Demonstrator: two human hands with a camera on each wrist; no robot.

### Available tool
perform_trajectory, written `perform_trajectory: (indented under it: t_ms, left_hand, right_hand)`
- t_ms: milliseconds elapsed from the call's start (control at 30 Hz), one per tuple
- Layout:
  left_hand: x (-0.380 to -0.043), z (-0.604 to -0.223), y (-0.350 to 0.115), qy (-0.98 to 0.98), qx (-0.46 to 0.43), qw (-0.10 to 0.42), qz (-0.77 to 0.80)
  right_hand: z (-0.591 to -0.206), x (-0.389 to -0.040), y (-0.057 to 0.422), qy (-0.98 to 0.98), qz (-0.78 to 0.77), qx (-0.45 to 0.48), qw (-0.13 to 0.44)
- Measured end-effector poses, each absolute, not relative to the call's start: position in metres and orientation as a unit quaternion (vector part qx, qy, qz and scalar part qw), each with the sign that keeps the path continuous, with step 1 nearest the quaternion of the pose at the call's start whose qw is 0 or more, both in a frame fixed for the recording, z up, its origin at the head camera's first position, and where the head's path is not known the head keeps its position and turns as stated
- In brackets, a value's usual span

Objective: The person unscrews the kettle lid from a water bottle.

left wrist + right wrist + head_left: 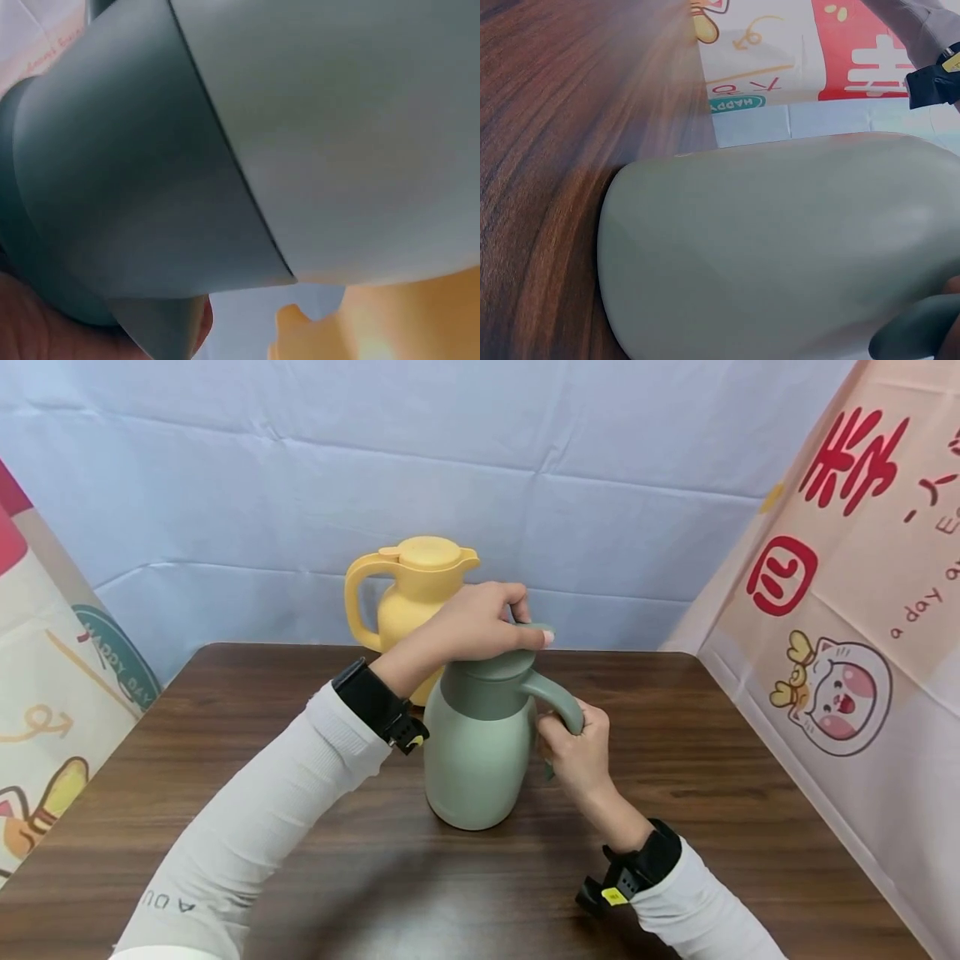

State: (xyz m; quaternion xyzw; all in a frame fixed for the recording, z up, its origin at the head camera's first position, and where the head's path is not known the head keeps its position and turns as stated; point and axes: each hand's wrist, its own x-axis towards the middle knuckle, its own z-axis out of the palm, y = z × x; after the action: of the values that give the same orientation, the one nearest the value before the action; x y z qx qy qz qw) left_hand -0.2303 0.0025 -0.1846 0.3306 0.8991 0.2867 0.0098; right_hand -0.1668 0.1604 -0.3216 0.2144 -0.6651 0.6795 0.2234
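Observation:
A pale green thermos jug (477,768) stands upright on the wooden table, its darker green collar and lid (491,667) uppermost. My left hand (480,625) reaches over the top and grips the lid, thumb towards the handle side. In the left wrist view, part of that hand shows beside the spout (161,324) below the collar (142,172). With curled fingers my right hand (579,747) holds the jug's handle (557,696) on the right. The right wrist view shows the handle's lower tip (911,334) by the jug's body (765,240).
Behind the green jug, to its left, stands a yellow jug (431,581) with a looped handle, partly hidden by my left arm. A pale cloth (300,485) hangs behind the table (675,777). Printed cloths flank both sides, the right one (750,677) running along the table's edge.

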Motion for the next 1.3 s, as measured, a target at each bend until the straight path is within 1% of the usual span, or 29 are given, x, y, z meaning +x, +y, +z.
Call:
perform_trajectory:
  t_ms: [67,167,667,800,1100,1200,1300]
  left_hand:
    - [-0.232,-0.185,0.002,0.898,0.321,0.023,0.299]
    - [-0.232,-0.183,0.003,0.903,0.308,0.028,0.298]
    - [-0.233,-0.171,0.009,0.948,0.239,-0.008,0.212]
    - [-0.237,-0.17,0.008,0.952,0.226,-0.01,0.205]
    - [-0.242,-0.173,0.004,0.948,0.227,-0.007,0.223]
    - [-0.245,-0.175,0.001,0.934,0.233,0.003,0.269]
    - [-0.248,-0.179,-0.003,0.913,0.24,0.033,0.329]
  right_hand:
    - [-0.322,-0.168,0.161,-0.666,0.678,0.215,0.225]
    - [-0.322,-0.168,0.161,-0.665,0.679,0.212,0.226]
    - [-0.322,-0.169,0.16,-0.658,0.686,0.22,0.219]
    - [-0.322,-0.169,0.159,-0.658,0.685,0.223,0.221]
    - [-0.322,-0.168,0.159,-0.657,0.686,0.221,0.222]
    - [-0.321,-0.168,0.159,-0.658,0.685,0.219,0.222]
    - [-0.321,-0.167,0.159,-0.658,0.686,0.218,0.221]
